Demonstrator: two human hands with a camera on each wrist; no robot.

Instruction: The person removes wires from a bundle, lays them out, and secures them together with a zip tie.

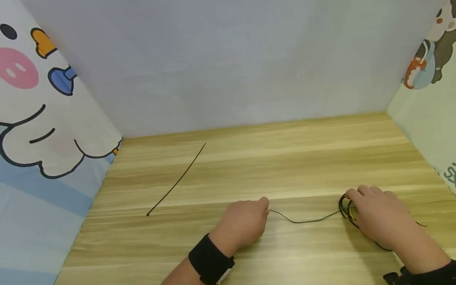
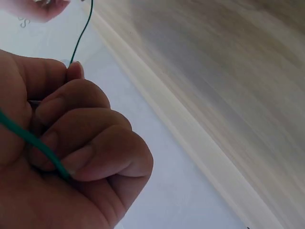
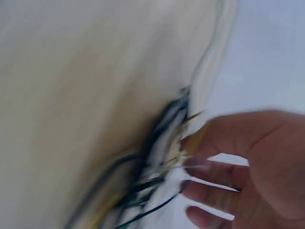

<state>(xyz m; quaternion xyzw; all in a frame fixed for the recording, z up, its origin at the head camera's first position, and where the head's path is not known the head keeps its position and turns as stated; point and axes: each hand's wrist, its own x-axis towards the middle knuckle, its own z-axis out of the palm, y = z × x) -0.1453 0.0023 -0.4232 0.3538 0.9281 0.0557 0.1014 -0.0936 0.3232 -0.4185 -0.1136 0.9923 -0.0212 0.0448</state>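
Observation:
My left hand (image 1: 246, 222) is curled round a thin green wire (image 1: 303, 222) near the table's middle. In the left wrist view the green wire (image 2: 35, 143) passes through the curled fingers and comes out by the thumb. From there it runs slackly right to a coiled bundle of black, green and yellow wires (image 1: 342, 206). My right hand (image 1: 381, 215) grips this bundle from above and covers much of it. In the right wrist view, which is blurred, thumb and fingertips pinch at the yellow strands of the wire bundle (image 3: 162, 129).
A straight black cord (image 1: 177, 181) lies slanting on the left of the wood-grain table (image 1: 285, 158). A pale back wall (image 1: 231, 71) and printed side panels (image 1: 71, 158) border the tabletop. Loose wire ends (image 1: 421, 225) stick out beyond the right hand.

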